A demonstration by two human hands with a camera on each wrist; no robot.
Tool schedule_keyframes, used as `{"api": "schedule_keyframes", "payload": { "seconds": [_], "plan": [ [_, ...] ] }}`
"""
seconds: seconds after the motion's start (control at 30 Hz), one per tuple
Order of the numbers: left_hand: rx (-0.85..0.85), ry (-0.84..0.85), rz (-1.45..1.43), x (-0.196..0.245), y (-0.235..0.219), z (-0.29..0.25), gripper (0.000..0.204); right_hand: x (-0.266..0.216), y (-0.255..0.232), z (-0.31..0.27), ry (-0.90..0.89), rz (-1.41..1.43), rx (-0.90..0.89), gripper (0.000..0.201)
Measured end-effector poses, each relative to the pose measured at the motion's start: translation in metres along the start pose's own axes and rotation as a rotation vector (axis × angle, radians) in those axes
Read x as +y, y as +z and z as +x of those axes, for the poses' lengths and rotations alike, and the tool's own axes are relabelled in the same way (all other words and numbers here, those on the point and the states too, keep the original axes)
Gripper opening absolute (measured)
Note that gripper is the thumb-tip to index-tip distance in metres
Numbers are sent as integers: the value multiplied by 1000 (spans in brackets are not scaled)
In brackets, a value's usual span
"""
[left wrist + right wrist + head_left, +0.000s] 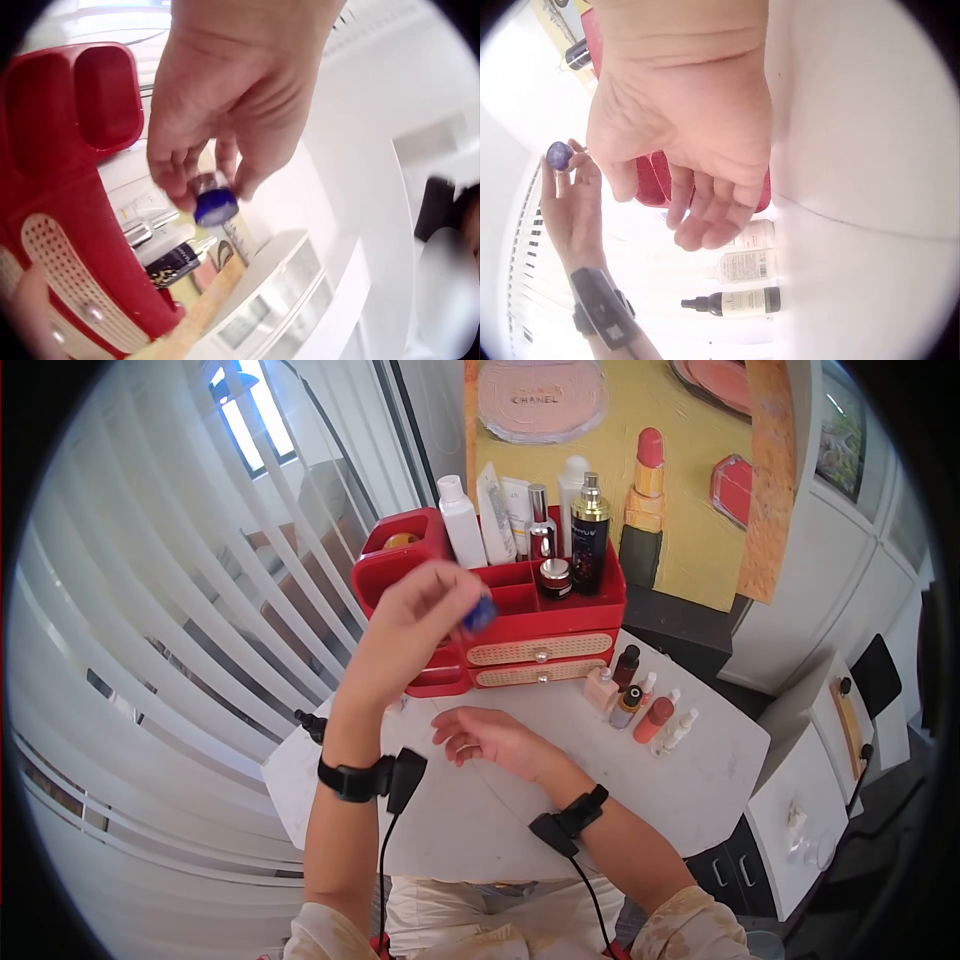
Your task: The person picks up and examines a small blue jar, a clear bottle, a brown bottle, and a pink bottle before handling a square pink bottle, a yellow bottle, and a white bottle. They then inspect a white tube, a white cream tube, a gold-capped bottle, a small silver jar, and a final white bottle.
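My left hand pinches a small round blue jar between fingertips and thumb, raised over the front of the red cosmetics organizer. The left wrist view shows the jar with a dark blue part below and a paler part up at the fingers. My right hand hovers low before the organizer's drawers, fingers loosely curled around nothing. Inside the organizer stand white bottles and tubes, a dark spray bottle with a gold collar, and a small dark jar with a silver lid.
Several small bottles, among them a coral bottle, stand on the right of the white table. At the table's left edge is a black pump bottle. White vertical blinds hang on the left; a makeup painting stands behind.
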State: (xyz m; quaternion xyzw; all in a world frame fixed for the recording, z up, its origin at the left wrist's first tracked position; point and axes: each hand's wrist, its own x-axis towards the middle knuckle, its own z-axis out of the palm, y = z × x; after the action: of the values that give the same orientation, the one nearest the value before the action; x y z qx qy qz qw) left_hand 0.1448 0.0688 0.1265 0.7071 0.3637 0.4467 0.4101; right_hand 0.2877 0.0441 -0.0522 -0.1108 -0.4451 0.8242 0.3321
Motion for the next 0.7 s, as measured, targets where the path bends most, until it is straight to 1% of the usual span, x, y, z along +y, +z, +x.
{"api": "schedule_keyframes", "payload": {
  "seconds": [0.07, 0.1, 0.13, 0.17, 0.2, 0.27, 0.3, 0.4, 0.47, 0.6, 0.7],
  "plan": [
    [-204, -90, -181, -14, -12, -23, 15, 4, -11, 2, -40, 204, -25, 49],
    [-273, -101, -298, -30, -16, -32, 15, 3, -11, 1, -80, 228, 2, 50],
    [-301, -118, -350, -44, -20, -39, 12, 1, -9, -1, -119, 252, 30, 52],
    [-327, -100, -361, -54, -20, -46, 14, 1, -9, -2, -155, 276, 59, 53],
    [-353, -80, -371, -62, -20, -51, 16, 1, -11, -1, -159, 290, 33, 53],
    [-359, -144, -363, -77, -20, -57, 17, -1, -16, 1, -166, 313, -16, 52],
    [-365, -176, -359, -84, -21, -59, 18, -1, -15, 2, -164, 287, 9, 50],
    [-266, -183, -308, -103, -23, -65, 22, -3, -11, 3, -170, 190, 108, 44],
    [-256, -211, -363, -112, -26, -67, 24, -4, -4, 3, -183, 106, 204, 40],
    [-184, -225, -361, -112, -22, -67, 26, -3, -12, 6, -169, 94, 276, 36],
    [-73, -264, -306, -119, -15, -65, 27, -1, -19, 5, -161, 75, 329, 35]
  ]
}}
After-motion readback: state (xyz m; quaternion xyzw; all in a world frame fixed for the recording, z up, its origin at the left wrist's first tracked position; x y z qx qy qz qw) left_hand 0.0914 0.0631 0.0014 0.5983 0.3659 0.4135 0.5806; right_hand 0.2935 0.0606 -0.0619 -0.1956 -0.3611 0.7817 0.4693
